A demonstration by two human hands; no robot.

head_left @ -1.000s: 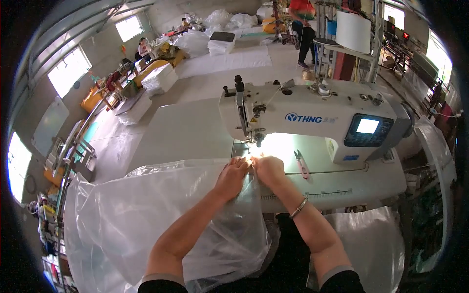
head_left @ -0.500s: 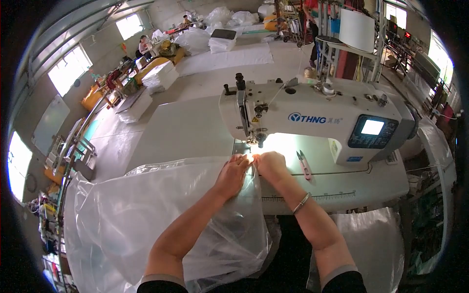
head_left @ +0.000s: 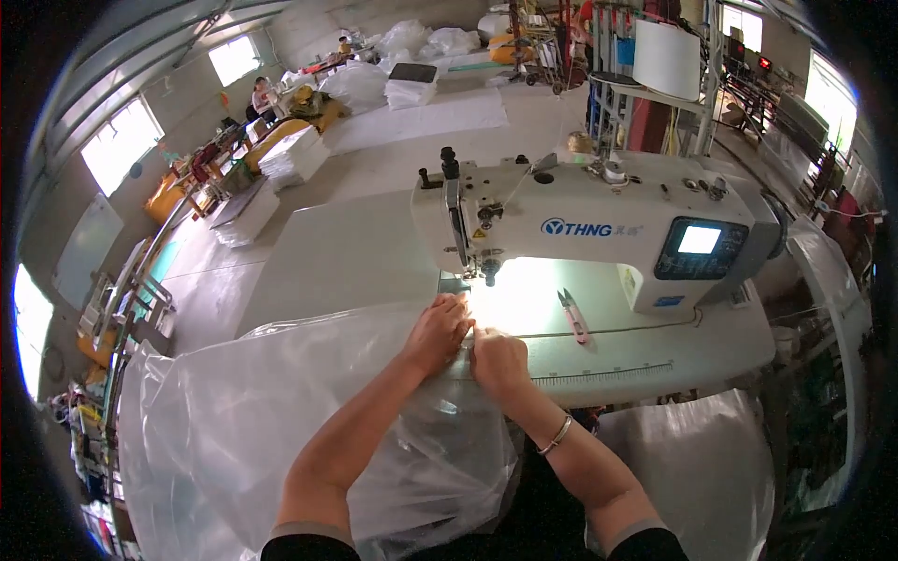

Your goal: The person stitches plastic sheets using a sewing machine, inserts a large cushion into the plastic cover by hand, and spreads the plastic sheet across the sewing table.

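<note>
A white sewing machine (head_left: 580, 220) stands in front of me with its lamp lit over the needle area. Clear plastic sheeting (head_left: 271, 411) spreads across the left of the table and hangs over the front edge. My left hand (head_left: 438, 334) is closed on the sheeting's right edge, just in front of the presser foot. Close beside it and slightly nearer to me, my right hand (head_left: 499, 361) pinches the same edge. The fingertips partly hide the plastic between them. Thread snips (head_left: 573, 318) with pink handles lie on the table to the right of my right hand.
A ruler scale (head_left: 603, 373) runs along the table's front edge. Another plastic sheet (head_left: 687, 458) hangs at the lower right. A thread cone (head_left: 666, 61) stands behind the machine. Stacked sheets (head_left: 294, 157) lie farther back; a person (head_left: 263, 96) sits at the far left.
My right hand has come down toward me, away from the needle area, along the plastic's edge. My left hand stays near the presser foot. The whole view has shifted slightly.
</note>
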